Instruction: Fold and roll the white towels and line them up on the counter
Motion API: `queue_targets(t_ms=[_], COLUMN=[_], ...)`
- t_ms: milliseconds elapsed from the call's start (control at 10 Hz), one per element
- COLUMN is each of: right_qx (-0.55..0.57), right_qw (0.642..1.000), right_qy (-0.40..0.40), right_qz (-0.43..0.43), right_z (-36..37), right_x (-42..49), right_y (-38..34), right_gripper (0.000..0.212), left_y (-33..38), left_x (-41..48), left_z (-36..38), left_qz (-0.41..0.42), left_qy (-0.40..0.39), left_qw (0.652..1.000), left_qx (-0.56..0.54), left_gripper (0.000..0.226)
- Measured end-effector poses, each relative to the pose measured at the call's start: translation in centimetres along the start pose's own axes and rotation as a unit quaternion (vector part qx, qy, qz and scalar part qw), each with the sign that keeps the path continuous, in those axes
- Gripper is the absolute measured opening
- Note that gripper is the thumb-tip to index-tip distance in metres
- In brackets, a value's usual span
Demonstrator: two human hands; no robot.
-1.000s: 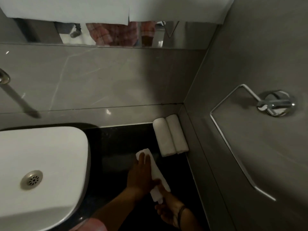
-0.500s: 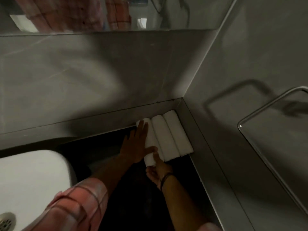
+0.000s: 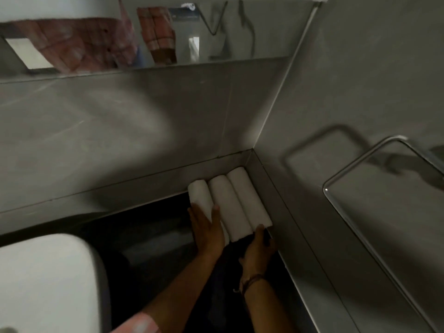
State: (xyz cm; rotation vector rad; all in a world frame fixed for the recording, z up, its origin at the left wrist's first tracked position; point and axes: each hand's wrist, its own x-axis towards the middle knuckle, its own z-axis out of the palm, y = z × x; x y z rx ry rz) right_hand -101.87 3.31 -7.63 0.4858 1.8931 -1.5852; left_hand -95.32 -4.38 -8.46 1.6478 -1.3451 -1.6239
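Three rolled white towels lie side by side on the dark counter (image 3: 153,239), in the far corner where the two grey walls meet, at about 1 o'clock from the middle of the view. The right towel (image 3: 248,195) lies just beside the low ledge of the right wall (image 3: 360,92). The middle towel (image 3: 229,207) touches it, and the left towel (image 3: 200,197) touches the middle one. Their far ends reach the ledge of the back wall (image 3: 120,131).

The left hand (image 3: 207,228) lies flat on the left towel with the fingers spread, the thumb (image 3: 215,210) resting along the seam to the middle towel. The right hand (image 3: 259,248) is at the near ends of the middle and right towels, at 5 o'clock from them; its fingers are bent against the ends, but whether it pinches anything cannot be told. A dark band (image 3: 251,281) is on its wrist.

At 8 o'clock stands a white basin (image 3: 48,280); what is in it cannot be seen. At 3 o'clock a metal towel ring (image 3: 374,155) hangs on the right wall. A mirror (image 3: 144,34) runs along the top.
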Motion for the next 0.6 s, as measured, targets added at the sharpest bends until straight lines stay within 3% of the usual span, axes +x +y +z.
queue_targets(t_ms=[100, 300, 400, 600], right_qx=[0.067, 0.109, 0.097, 0.012], right_qw=[0.993, 0.966, 0.970, 0.982], right_qy=[-0.086, -0.196, -0.196, -0.167], right_qz=[0.041, 0.126, 0.109, 0.084], right_z=[0.4, -0.6, -2.2, -8.5], right_x=[2.0, 2.2, 1.8, -2.7], right_y=[-1.7, -2.5, -2.6, -0.5], right_gripper=[0.078, 0.098, 0.084, 0.069], left_y=[1.9, 2.4, 2.4, 2.4], left_x=[0.1, -0.1, -0.6, -2.8], left_z=[1.6, 1.5, 1.2, -0.2], left_qz=[-0.056, -0.048, -0.017, 0.037], left_qy=[0.023, 0.025, 0.040, 0.074], left_qw=[0.997, 0.997, 0.996, 0.996], left_qx=[-0.050, -0.049, -0.079, 0.018], left_gripper=[0.084, 0.089, 0.096, 0.087])
